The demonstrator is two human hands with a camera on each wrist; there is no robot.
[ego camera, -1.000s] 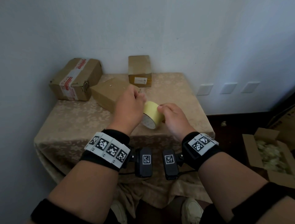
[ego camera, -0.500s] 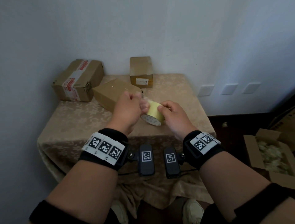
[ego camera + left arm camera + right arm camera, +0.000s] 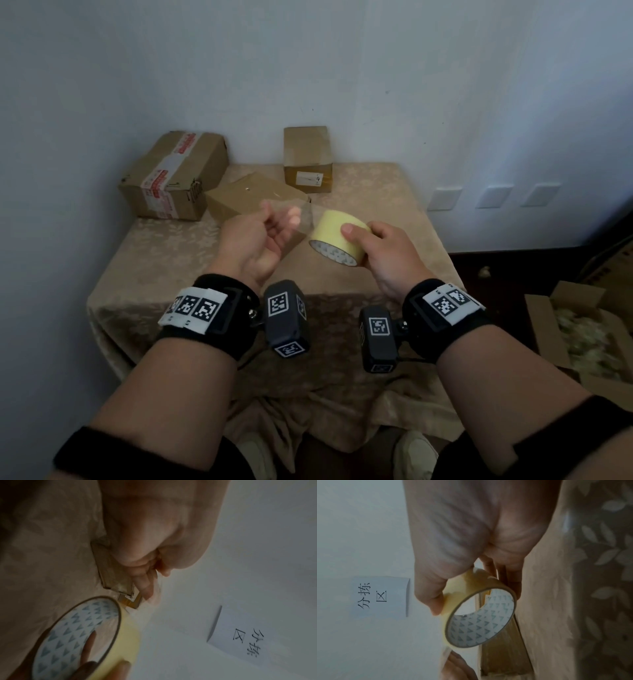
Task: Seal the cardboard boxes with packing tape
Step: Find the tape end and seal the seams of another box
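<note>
**Tape coming off the roll, boxes waiting behind**

Nearest to us, the right hand [image 3: 383,253] is gripping the tape roll [image 3: 337,238] above the near part of the table [image 3: 144,274]: thumb lying across the yellow outer face, fingers curling around the far side and underneath. It looks like that grip is steadying the roll so the strip can be drawn off it.

Just left of the roll, the left hand [image 3: 257,240] is pinching the free end of the clear strip [image 3: 306,219], fingers curled in tight around it. The strip is stretching taut from those fingertips back to the roll, sticky length hanging clear of the tablecloth, probably so it doesn't catch on anything.

Beyond the roll, the nearest box [image 3: 253,198] is lying at an angle, close behind the left hand and, I'd judge, the one about to be taped. Further behind the roll, a small box [image 3: 307,157] is standing against the wall, and off to the roll's far left a larger box [image 3: 174,174] is already wearing printed tape.
</note>
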